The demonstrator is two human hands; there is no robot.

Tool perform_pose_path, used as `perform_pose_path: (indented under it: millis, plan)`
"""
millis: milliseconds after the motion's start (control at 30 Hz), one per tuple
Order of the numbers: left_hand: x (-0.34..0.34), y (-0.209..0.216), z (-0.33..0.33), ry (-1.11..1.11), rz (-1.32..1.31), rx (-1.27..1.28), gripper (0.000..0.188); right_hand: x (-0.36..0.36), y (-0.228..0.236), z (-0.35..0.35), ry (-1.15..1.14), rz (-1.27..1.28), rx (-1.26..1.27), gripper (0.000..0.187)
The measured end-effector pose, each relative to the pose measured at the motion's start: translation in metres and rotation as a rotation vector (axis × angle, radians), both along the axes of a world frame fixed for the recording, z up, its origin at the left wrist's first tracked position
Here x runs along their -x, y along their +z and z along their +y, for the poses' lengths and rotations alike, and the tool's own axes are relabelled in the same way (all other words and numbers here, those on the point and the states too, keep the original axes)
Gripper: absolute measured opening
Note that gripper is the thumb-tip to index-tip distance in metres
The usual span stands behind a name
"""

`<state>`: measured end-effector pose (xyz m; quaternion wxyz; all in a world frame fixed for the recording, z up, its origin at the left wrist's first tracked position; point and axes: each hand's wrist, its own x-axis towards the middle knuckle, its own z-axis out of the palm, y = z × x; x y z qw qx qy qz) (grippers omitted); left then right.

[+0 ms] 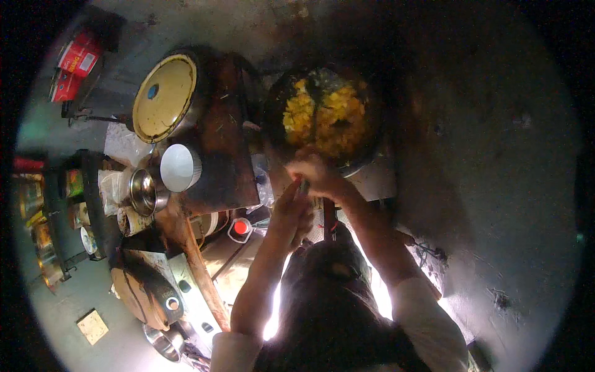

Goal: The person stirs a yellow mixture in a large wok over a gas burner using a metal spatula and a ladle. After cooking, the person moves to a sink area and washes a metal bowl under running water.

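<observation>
L hand (294,214) fingers curl round slim item (303,186), ID unclear; R hand (314,172) fingers: grip can't be told. Item sits nearside of dark pan (370,137) w/ yellow food (339,121); prob. light, stiff; hold by lower end.

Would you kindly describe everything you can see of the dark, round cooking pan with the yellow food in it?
The dark, round cooking pan is wide and looks like metal, though shadow hides much of its rim. It is uncovered and holds chunky yellow food in two heaps, parted by a dark strip that may be a utensil's shaft. It sits ahead of the person. The right hand overlaps its near edge in this view; whether they touch is unclear.
</observation>
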<state>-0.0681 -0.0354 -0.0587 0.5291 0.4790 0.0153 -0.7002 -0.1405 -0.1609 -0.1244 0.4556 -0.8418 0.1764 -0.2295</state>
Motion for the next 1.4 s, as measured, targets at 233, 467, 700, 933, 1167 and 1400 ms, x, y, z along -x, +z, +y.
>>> perform_pose_path:
  millis: [233,467,700,933,1167,1400]
  plan:
    - [-0.011,0.025,0.02,-0.075,-0.059,-0.037,0.038,-0.01,0.024,0.054,0.11,0.071,0.115,0.012]
    - [-0.018,0.023,0.005,0.047,0.191,0.009,0.031,-0.011,0.002,0.002,0.146,0.124,0.066,0.017]
    - [-0.004,0.014,0.019,0.066,0.245,-0.177,0.011,0.005,0.001,0.012,0.086,0.126,0.058,0.023]
    - [0.003,0.004,-0.02,0.045,0.415,0.072,0.032,0.02,0.007,-0.014,0.026,0.187,-0.231,0.02]
    - [-0.008,0.032,0.021,-0.234,-0.186,-0.097,0.028,0.005,0.036,0.061,-0.097,-0.06,0.187,0.015]
    - [-0.003,0.034,0.009,-0.277,-0.278,-0.087,0.041,0.008,0.013,0.023,-0.126,-0.053,0.17,0.018]
